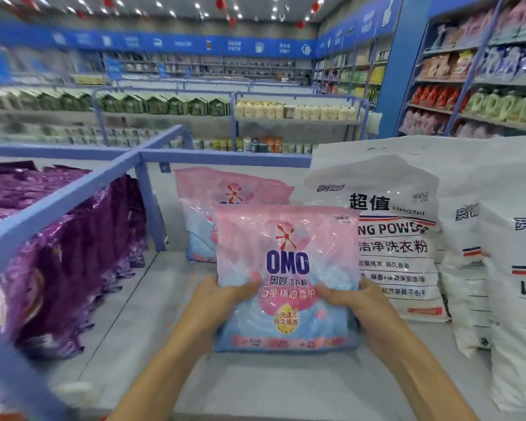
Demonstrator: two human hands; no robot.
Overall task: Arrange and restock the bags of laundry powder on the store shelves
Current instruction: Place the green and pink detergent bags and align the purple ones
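In the head view, the front OMO bag is held upright, long axis vertical, mid-shelf, directly ahead of a second OMO bag at the back edge. The left hand and right hand flank its lower half equally, fingers clamped on it. It probably goes straight back.

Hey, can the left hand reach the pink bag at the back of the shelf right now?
Probably not: the left hand grips the front pink bag, which stands right in front of the rear pink bag.
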